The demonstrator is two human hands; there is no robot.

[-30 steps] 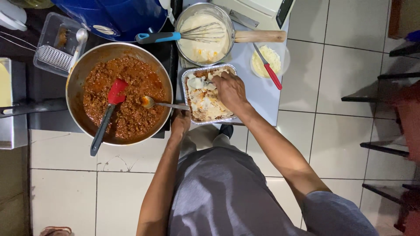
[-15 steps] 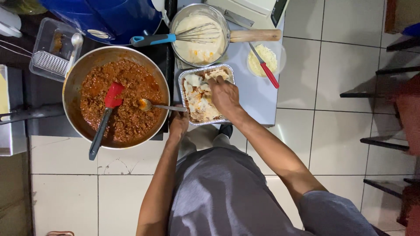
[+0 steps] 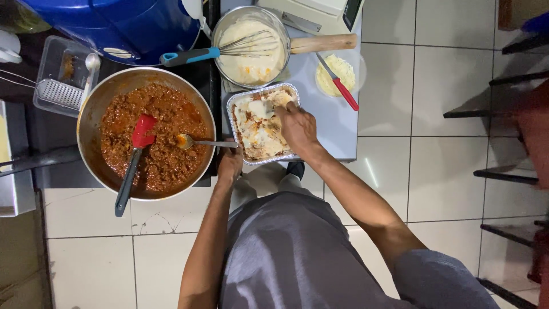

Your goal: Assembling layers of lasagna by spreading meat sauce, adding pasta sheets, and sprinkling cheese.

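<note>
- The right hand point(image 3: 296, 127) lies over the foil tray point(image 3: 235, 109), fingers point(image 3: 284, 109) bent down onto the white, sauced top layer; whether they pinch anything I cannot tell.
- The left hand point(image 3: 230, 161) is clamped on the handle end of a spoon point(image 3: 201, 142), whose bowl rests in the meat sauce of the big pan point(image 3: 91, 114).
- Judged from this, the layering of the tray is in hand: the top sheet is being pressed or smoothed while the spoon waits in the sauce.
- A next move would call for lifting a level spoonful across the pan rim to the tray, just beside it, without dripping between them.
- A red spatula point(image 3: 136, 153) leans in the pan; a saucepan point(image 3: 226, 26) of white sauce with a whisk point(image 3: 229, 48) stands behind the tray, and a bowl point(image 3: 337, 74) of grated cheese is to its right.
- The tray sits on a pale worktop point(image 3: 334, 129), the pan on a dark stove surface; the floor point(image 3: 434, 154) is of light tiles.
</note>
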